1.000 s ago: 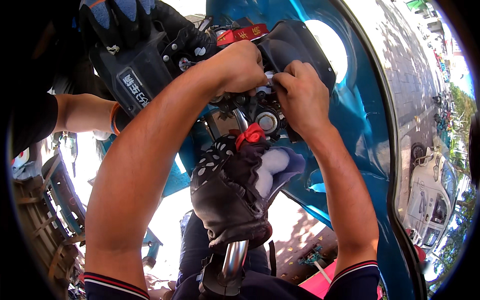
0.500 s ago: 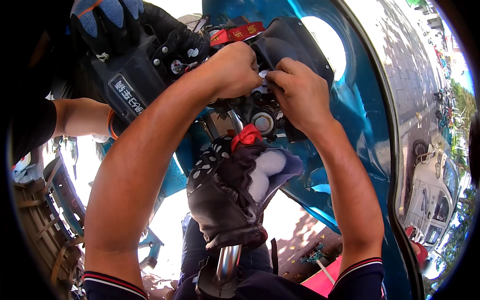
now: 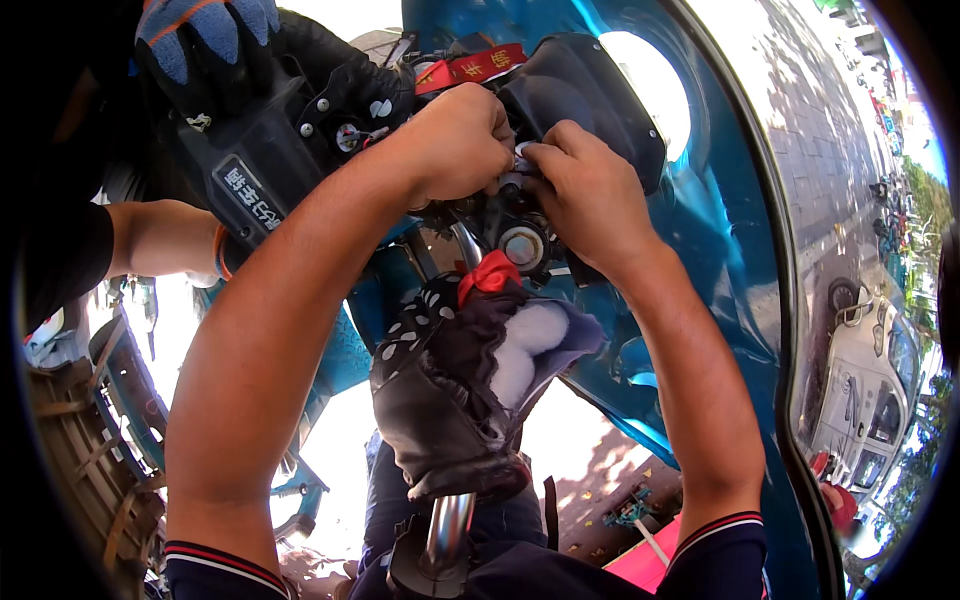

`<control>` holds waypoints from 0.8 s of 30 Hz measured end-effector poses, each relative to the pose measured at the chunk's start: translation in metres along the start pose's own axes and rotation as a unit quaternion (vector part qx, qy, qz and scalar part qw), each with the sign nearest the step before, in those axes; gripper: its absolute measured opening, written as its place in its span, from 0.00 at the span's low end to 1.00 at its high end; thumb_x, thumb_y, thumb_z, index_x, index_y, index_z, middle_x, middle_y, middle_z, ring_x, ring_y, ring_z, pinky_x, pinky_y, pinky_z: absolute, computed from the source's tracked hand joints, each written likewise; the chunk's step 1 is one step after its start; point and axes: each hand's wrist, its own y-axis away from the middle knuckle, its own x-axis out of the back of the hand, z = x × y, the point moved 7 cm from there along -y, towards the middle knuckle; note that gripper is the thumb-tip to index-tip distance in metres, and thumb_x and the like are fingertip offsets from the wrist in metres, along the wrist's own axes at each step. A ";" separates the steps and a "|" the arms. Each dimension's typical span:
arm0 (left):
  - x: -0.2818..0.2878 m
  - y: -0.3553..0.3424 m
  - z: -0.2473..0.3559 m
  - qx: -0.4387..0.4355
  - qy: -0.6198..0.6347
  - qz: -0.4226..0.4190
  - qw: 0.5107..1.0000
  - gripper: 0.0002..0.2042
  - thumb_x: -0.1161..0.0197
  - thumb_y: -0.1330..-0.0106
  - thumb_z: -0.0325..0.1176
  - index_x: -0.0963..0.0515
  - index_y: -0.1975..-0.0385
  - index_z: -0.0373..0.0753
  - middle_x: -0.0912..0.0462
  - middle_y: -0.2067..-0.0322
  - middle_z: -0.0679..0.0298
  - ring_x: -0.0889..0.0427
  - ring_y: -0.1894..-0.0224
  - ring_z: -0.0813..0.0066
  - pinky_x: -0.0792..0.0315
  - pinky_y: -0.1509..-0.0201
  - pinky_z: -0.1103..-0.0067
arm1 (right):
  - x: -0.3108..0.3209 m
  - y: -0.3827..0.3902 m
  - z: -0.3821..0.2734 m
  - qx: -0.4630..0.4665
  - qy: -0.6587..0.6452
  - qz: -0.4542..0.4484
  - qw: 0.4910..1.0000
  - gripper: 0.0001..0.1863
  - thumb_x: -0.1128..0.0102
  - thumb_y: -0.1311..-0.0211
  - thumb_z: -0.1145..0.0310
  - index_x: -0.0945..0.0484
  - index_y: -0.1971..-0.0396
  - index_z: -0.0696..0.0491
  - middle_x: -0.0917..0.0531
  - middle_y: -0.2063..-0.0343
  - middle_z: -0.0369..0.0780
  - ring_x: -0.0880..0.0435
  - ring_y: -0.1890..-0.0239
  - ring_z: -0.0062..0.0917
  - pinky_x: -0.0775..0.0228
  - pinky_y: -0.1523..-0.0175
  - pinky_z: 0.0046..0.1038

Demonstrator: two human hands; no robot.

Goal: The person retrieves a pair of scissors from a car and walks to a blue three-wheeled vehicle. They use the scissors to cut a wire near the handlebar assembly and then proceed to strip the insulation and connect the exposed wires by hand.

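Both my hands are closed, knuckles up, close together over the handlebar area of a blue vehicle. My left hand (image 3: 462, 143) is a fist-like pinch; what lies in its fingers is hidden. My right hand (image 3: 592, 195) pinches a small white piece (image 3: 521, 155) between thumb and forefinger, close to the left fingertips. Below them sits a round metal-topped part (image 3: 522, 248). A black padded handlebar mitt (image 3: 445, 395) with white fleece lining, dotted cloth and a red bow (image 3: 489, 277) covers the grip nearer me. A black plastic cover (image 3: 585, 95) stands beyond my right hand.
At the left, another person's blue-and-black glove (image 3: 205, 45) rests on a black housing (image 3: 235, 150); a bare forearm (image 3: 165, 236) reaches in below. A red ribbon (image 3: 475, 68) lies behind my hands. The blue body panel (image 3: 715, 300) curves along the right, beyond which a white van (image 3: 860, 400) stands.
My hands stay pinched together and shift very slightly. The view moves a little, with the handlebar parts sliding slightly left. Nothing is visibly let go.
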 end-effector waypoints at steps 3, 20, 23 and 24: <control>0.000 -0.002 -0.002 0.012 0.001 -0.006 1.000 0.04 0.35 0.40 0.21 0.20 0.70 0.26 0.18 0.78 0.59 0.15 0.76 0.73 0.22 0.68 0.74 | -0.002 -0.002 0.001 -0.012 0.020 -0.008 1.000 0.09 0.27 0.46 0.73 0.15 0.64 0.55 0.20 0.67 0.40 0.16 0.61 0.39 0.22 0.58 0.38; 0.030 0.024 0.008 -0.031 0.133 0.158 0.978 0.10 0.45 0.27 0.20 0.21 0.50 0.28 0.13 0.58 0.57 0.15 0.66 0.78 0.21 0.60 0.80 | 0.007 0.028 0.003 -0.204 -0.043 0.003 0.978 0.09 0.27 0.42 0.73 0.13 0.61 0.54 0.20 0.65 0.42 0.15 0.64 0.40 0.23 0.59 0.36; 0.042 0.027 0.019 -0.061 0.090 0.179 0.978 0.08 0.41 0.30 0.20 0.19 0.55 0.26 0.13 0.65 0.56 0.12 0.64 0.73 0.19 0.58 0.75 | 0.004 0.033 0.003 -0.194 -0.105 0.013 0.975 0.09 0.28 0.43 0.76 0.14 0.61 0.56 0.21 0.66 0.43 0.15 0.65 0.38 0.23 0.59 0.34; 0.043 0.025 0.024 -0.098 0.067 0.167 0.979 0.08 0.41 0.31 0.21 0.18 0.56 0.28 0.12 0.64 0.54 0.11 0.60 0.66 0.19 0.53 0.72 | 0.004 0.034 0.003 -0.191 -0.125 0.020 0.973 0.09 0.28 0.43 0.77 0.14 0.61 0.57 0.21 0.65 0.43 0.15 0.66 0.38 0.23 0.59 0.34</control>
